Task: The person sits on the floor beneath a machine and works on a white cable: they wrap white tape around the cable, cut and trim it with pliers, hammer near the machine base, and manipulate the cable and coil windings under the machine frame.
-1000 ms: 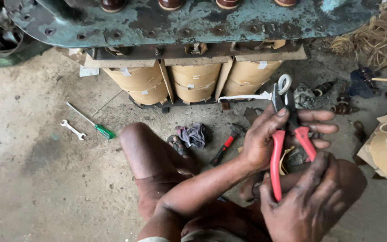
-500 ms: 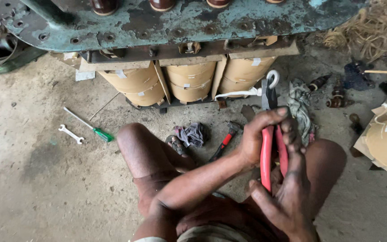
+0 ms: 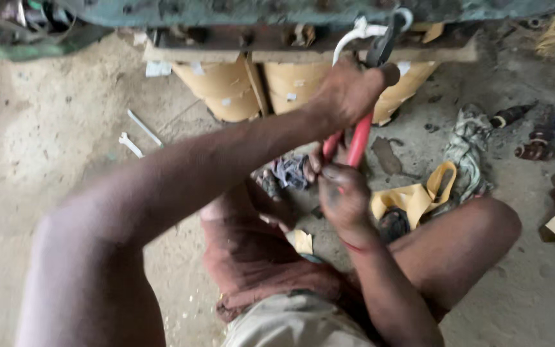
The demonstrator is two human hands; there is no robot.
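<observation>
Head view: my left hand (image 3: 348, 93) wraps the upper red handles of the cutters (image 3: 361, 132), grip pressed tight on them. My right hand (image 3: 342, 196) clamps the handle ends. Cutter head sits at the white sleeved wire (image 3: 349, 40), under the green frame (image 3: 226, 11), above the tan coils (image 3: 297, 83).
</observation>
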